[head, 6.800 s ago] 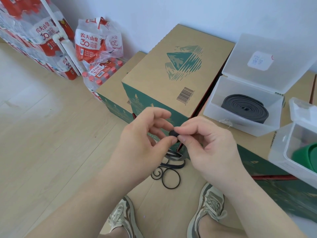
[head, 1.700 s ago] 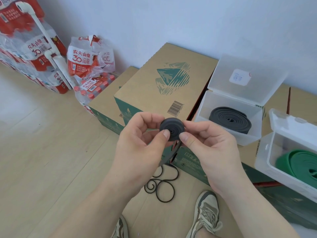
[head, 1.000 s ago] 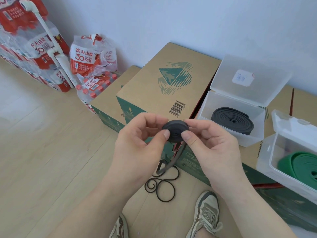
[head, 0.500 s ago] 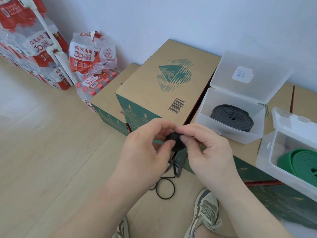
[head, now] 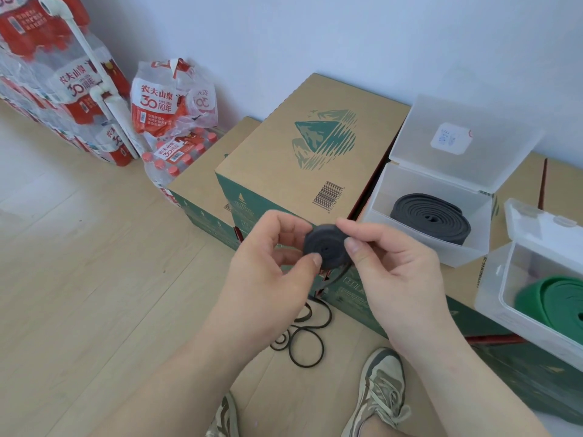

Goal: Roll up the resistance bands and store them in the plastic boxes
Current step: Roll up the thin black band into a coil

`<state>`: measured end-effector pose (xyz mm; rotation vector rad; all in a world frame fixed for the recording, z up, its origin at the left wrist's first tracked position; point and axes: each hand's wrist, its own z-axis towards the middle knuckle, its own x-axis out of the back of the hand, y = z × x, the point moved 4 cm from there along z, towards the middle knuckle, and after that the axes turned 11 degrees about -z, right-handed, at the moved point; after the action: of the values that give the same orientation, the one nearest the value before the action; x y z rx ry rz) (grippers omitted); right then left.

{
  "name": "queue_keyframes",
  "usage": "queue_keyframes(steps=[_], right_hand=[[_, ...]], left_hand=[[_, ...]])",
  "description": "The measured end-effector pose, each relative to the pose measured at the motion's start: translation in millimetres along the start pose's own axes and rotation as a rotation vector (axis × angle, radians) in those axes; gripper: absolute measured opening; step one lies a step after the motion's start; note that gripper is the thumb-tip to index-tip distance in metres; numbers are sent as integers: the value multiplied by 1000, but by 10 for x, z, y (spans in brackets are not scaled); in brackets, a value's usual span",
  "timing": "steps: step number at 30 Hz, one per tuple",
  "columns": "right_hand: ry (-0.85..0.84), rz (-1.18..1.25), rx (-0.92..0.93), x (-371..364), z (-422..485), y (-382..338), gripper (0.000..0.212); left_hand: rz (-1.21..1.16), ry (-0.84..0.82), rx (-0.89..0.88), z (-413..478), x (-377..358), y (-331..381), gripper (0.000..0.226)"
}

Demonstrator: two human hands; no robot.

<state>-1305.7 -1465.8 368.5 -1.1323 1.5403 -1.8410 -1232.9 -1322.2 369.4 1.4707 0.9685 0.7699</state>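
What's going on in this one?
A person holds a partly rolled thin black resistance band. The left hand and right hand pinch its tight coil, and the unrolled tail hangs down into loops on the wooden floor. Two open clear plastic boxes stand on cardboard cartons. The left box holds a rolled dark grey band, and the right box holds a green band. The black band is not yet stored.
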Motion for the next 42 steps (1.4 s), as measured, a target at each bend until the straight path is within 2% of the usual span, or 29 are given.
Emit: queue_keyframes(steps=[2,5,8,10,14,18,21,24,27,30,32,35,38,42], right_hand=[[1,-141,54,5,-17,2,39],[-9,-296,167,-8,-25,7,37],[-33,-378,284,-55,-52,-1,35],[-22,-367,281,-67,-65,-15,32],[20,-38,17,16,-19,4,25],[72,10,10,35,-35,-24,22],[93,-9,39,18,-50,-29,24],[89,-154,131,17,-32,-4,26],[67,-284,233,1,-22,37,28],[54,-335,315,-13,-23,27,30],[42,-354,358,-35,-34,14,32],[50,-378,396,-38,-47,-4,31],[75,-359,348,-1,-67,-40,31],[73,-175,119,-9,-61,-28,25]], left_hand=[[176,2,-25,-14,0,-27,20],[318,32,-126,-27,5,-1,17],[366,-20,-202,-30,1,2,43],[394,-30,-229,-28,-4,14,45],[140,60,-158,7,58,45,39],[-173,92,-75,20,83,81,28],[-270,80,-3,-1,36,61,21],[-76,59,53,2,37,-28,13],[197,47,-29,9,44,-55,13],[307,3,-229,-10,26,8,37],[361,-25,-303,-27,15,36,39],[379,-8,-311,-25,27,40,38],[345,-26,-272,-28,23,37,36],[298,-14,-255,-20,43,43,37]])
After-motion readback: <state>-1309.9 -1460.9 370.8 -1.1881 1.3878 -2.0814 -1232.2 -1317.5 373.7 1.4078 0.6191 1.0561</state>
